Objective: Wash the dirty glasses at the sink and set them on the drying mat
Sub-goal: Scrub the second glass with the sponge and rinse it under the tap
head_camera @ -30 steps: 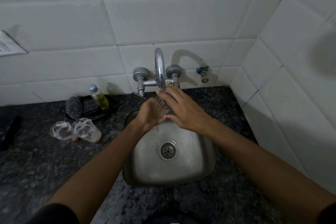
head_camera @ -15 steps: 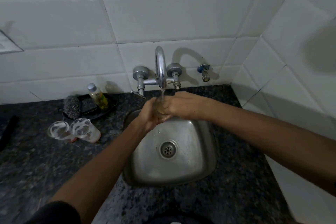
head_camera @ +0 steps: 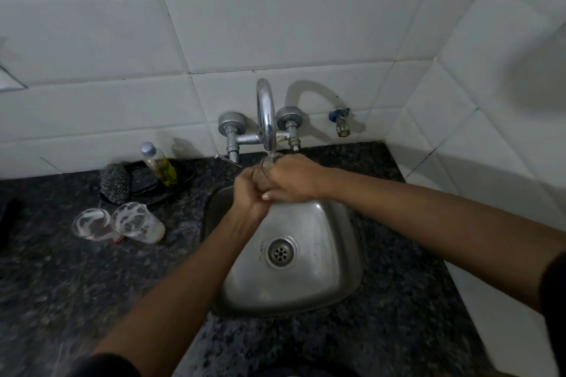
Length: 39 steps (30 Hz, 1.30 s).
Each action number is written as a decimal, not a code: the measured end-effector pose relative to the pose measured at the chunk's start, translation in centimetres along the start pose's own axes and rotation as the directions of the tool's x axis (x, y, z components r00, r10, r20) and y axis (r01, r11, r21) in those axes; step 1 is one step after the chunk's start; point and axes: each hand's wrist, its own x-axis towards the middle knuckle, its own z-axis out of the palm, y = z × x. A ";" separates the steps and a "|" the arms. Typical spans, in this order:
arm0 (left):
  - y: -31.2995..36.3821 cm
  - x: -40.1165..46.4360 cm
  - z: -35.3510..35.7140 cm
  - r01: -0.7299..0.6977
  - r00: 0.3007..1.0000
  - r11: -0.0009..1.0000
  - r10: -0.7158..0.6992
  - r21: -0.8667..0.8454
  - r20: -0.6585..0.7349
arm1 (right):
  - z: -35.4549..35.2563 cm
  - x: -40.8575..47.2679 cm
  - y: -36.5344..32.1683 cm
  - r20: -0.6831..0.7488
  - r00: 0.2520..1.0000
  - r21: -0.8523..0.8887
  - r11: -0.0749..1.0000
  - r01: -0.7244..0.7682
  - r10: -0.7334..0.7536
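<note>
A clear glass [head_camera: 269, 162] is held upright right under the spout of the chrome tap [head_camera: 266, 113], above the back of the steel sink [head_camera: 306, 285]. My left hand [head_camera: 249, 193] wraps the glass from the left and below. My right hand [head_camera: 292, 177] covers its right side, fingers curled around it. Only the rim and a strip of the wall show between the hands. Two soapy glasses [head_camera: 92, 223] [head_camera: 137, 222] lie on their sides on the dark stone counter, left of the sink. No drying mat is in view.
A small bottle of yellow liquid [head_camera: 159, 164] and a dark scrubber [head_camera: 115, 182] sit on a black dish [head_camera: 183, 176] at the back left. A small wall valve [head_camera: 340, 122] sticks out right of the tap. White tiled walls close in behind and on the right.
My right hand has turned from reaching over the glass top to gripping its side. Both hands have shifted slightly left and up under the spout.
</note>
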 end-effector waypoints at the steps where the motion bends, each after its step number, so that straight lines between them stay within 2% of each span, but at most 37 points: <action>1: -0.1 0.0 -0.2 0.028 0.999 0.999 -0.027 -0.025 0.029 | -0.3 0.0 0.2 0.029 0.999 -0.022 1.000 0.022 -0.021; 3: 0.6 -0.2 -0.4 0.110 0.991 0.988 -0.117 0.105 0.069 | -0.7 -0.2 1.1 0.023 0.975 -0.136 0.966 0.221 -0.220; 5: 1.6 -0.4 0.1 0.142 0.987 0.930 -0.159 0.340 0.021 | -0.5 -0.1 1.8 0.002 0.886 -0.265 0.854 0.448 -0.464; 6: 1.8 -0.3 0.2 0.118 0.991 0.926 -0.131 0.358 0.014 | -0.4 0.0 1.8 -0.040 0.874 -0.275 0.846 0.457 -0.485; 7: 1.8 -0.3 0.4 0.082 0.995 0.941 -0.095 0.329 0.026 | -0.6 0.1 1.3 -0.073 0.894 -0.250 0.876 0.412 -0.442; 9: 0.9 -0.1 0.6 0.007 0.999 0.985 -0.013 0.170 0.032 | -0.5 0.4 0.3 -0.112 0.968 -0.113 0.971 0.210 -0.222; 11: -0.1 -0.1 -0.2 -0.006 0.999 0.999 0.004 0.040 0.045 | -0.9 0.5 -0.1 0.004 0.999 0.024 0.998 0.054 -0.054; 13: -0.1 -0.2 -0.8 0.045 0.993 0.997 -0.052 0.069 0.102 | -1.4 0.0 0.1 0.095 0.988 0.029 0.992 0.123 -0.125; 14: 0.3 -0.3 -1.0 0.053 0.994 0.986 -0.068 0.156 0.091 | -1.4 -0.2 0.2 0.104 0.971 -0.054 0.974 0.222 -0.216; 15: 1.0 -0.2 -1.0 0.068 0.989 0.966 -0.097 0.248 0.108 | -1.1 -0.1 0.1 0.063 0.939 -0.167 0.924 0.344 -0.339; 17: 2.1 0.0 -0.9 0.072 0.986 0.921 -0.122 0.382 0.110 | -0.4 0.1 0.3 -0.024 0.869 -0.276 0.839 0.469 -0.494; 18: 2.2 -0.1 -0.5 0.072 0.990 0.926 -0.111 0.372 0.085 | -0.7 0.1 0.0 -0.037 0.896 -0.267 0.869 0.418 -0.442; 20: 1.6 -0.3 0.1 0.031 0.993 0.970 -0.058 0.241 0.105 | -0.7 0.2 -0.5 -0.081 0.966 -0.187 0.955 0.229 -0.247; 22: 0.4 0.1 0.2 -0.081 0.991 0.993 0.071 0.085 0.111 | -0.7 0.2 -0.8 -0.109 0.994 0.024 1.000 -0.003 0.006; 23: 0.0 0.2 0.1 -0.125 0.989 0.992 0.122 0.023 0.081 | -0.6 0.3 -0.6 -0.105 0.992 0.073 0.995 -0.061 0.069; 24: -0.2 -0.2 0.1 -0.132 0.988 0.991 0.133 -0.015 0.082 | -0.8 0.2 -0.5 -0.069 0.996 0.043 0.998 -0.047 0.050; 25: -0.1 -0.2 -0.4 -0.104 0.990 0.994 0.102 0.018 0.097 | -0.8 0.2 -0.1 -0.057 0.997 -0.043 0.998 0.039 -0.042; 27: 0.7 0.0 -0.9 -0.019 0.991 0.982 -0.006 0.186 0.132 | -0.3 0.2 0.8 -0.038 0.953 -0.285 0.918 0.277 -0.299; 29: 1.5 -0.2 -0.5 0.049 0.986 0.936 -0.101 0.347 0.133 | 0.7 0.3 0.8 0.019 0.914 -0.410 0.831 0.377 -0.405; 30: 1.6 -0.3 -0.2 0.060 0.985 0.940 -0.109 0.335 0.130 | 0.9 0.2 0.2 0.031 0.947 -0.415 0.858 0.303 -0.319; 31: 1.5 -0.1 -0.1 0.044 0.991 0.956 -0.079 0.288 0.109 | 1.2 0.1 -0.2 -0.033 0.971 -0.359 0.910 0.209 -0.236; 33: 0.6 0.2 -0.3 -0.060 0.994 0.994 0.050 0.097 0.096 | 1.4 -0.1 -0.6 -0.085 0.996 -0.120 0.993 0.006 -0.016; 34: 0.0 0.4 -0.5 -0.103 0.991 0.994 0.100 0.029 0.088 | 0.9 -0.2 -0.5 -0.050 0.997 -0.045 0.998 -0.054 0.051; 35: -0.3 0.2 -0.7 -0.120 0.990 0.993 0.119 0.007 0.078 | 0.8 -0.3 -0.2 -0.050 0.998 -0.027 0.998 -0.050 0.049; 36: -0.4 0.2 -1.0 -0.106 0.990 0.994 0.103 0.028 0.098 | 0.2 -0.6 -0.1 -0.036 0.999 -0.100 0.995 0.006 -0.010; 39: 1.0 0.5 -0.6 0.053 0.993 0.966 -0.079 0.251 0.093 | -0.2 -0.6 0.3 -0.104 0.937 -0.343 0.896 0.282 -0.334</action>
